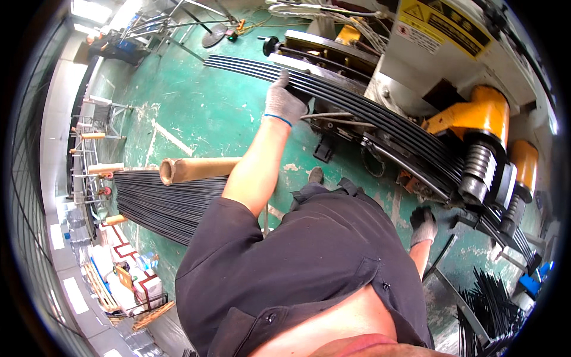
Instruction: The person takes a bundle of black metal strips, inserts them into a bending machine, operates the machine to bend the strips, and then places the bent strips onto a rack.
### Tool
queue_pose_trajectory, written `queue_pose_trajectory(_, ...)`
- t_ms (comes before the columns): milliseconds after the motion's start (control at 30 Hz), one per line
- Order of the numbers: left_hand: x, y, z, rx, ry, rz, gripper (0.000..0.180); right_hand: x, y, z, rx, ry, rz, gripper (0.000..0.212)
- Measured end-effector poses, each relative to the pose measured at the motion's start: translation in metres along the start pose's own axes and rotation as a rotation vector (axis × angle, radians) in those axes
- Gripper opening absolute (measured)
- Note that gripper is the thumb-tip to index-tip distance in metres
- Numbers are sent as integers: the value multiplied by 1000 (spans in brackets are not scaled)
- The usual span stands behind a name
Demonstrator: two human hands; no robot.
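A row of long thin black bars (345,90) runs from the upper middle down to the right, into the machine. My left hand (284,102), in a pale glove with a blue cuff edge, is closed around the bars near their far-left end. Its thumb lies over the top; the other fingers are mostly hidden behind. Down beside the machine's front is my right hand (423,226), gloved with a dark palm. Its fingers look loosely apart and hold nothing I can see. Orange cylinders (485,113) with steel coil-like sleeves (477,169) stand over the bars at the right.
A wide stack of black bars (169,199) lies at my left, beside a brown cardboard tube (199,169). More black rods (491,306) lie in a metal rack at the lower right. A machine panel (440,30) with yellow warning labels rises at the upper right. Metal stands (107,116) line the left.
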State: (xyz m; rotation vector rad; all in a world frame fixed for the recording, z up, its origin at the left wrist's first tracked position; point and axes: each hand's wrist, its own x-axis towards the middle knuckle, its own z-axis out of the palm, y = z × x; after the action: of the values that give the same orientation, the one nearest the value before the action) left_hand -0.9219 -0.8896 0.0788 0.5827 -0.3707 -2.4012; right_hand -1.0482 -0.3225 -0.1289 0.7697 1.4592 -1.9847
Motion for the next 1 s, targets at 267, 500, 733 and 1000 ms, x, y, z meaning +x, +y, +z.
queue_pose_trajectory(267,104,235,-133,140,148,303,51,-12,95,-45,-89,341,141,25)
queue_pose_trajectory(500,113,282,-129,374,288,346,52,-88,151,-44,-285,514,195,41)
queue_pose_trajectory(733,144,339,-231,776,-42,140,51,-94,137,-9,-400,361,177,39)
queue_pose_trajectory(1000,147,330,-195,630,-80,168,64,-80,92,39,-361,336,14,23)
